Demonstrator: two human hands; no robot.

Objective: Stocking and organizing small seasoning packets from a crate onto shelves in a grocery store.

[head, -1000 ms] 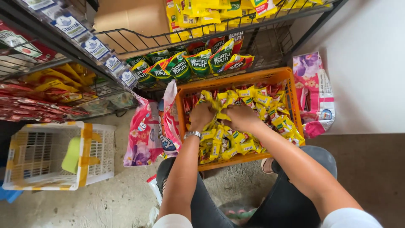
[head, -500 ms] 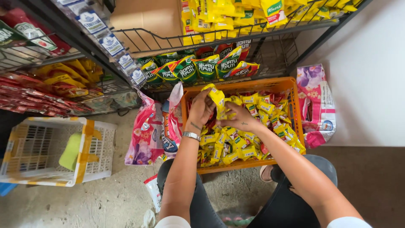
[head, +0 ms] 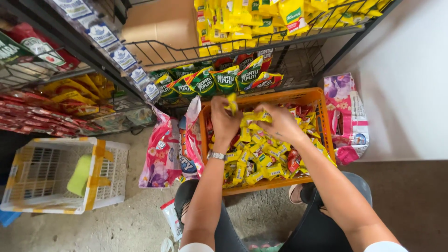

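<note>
An orange plastic crate (head: pixel 305 97) on the floor is full of small yellow sachets (head: pixel 252 158), with a few red ones mixed in. My left hand (head: pixel 223 120), with a watch on its wrist, is raised over the crate and grips yellow sachets (head: pixel 232 102) that stick up above its fingers. Close to its right, my right hand (head: pixel 279 122) holds more of the yellow sachets (head: pixel 254 116). My knees are just in front of the crate.
A wire shelf (head: pixel 242 44) above the crate carries yellow packets, with green and red pouches (head: pixel 219 81) below. Pink bags (head: pixel 161 154) lean left of the crate, another pink bag (head: pixel 347 116) stands right. A white basket (head: pixel 109 161) sits at left.
Both hands have lifted from the pile in the crate, bringing yellow sachets up with them. The view has tilted slightly.
</note>
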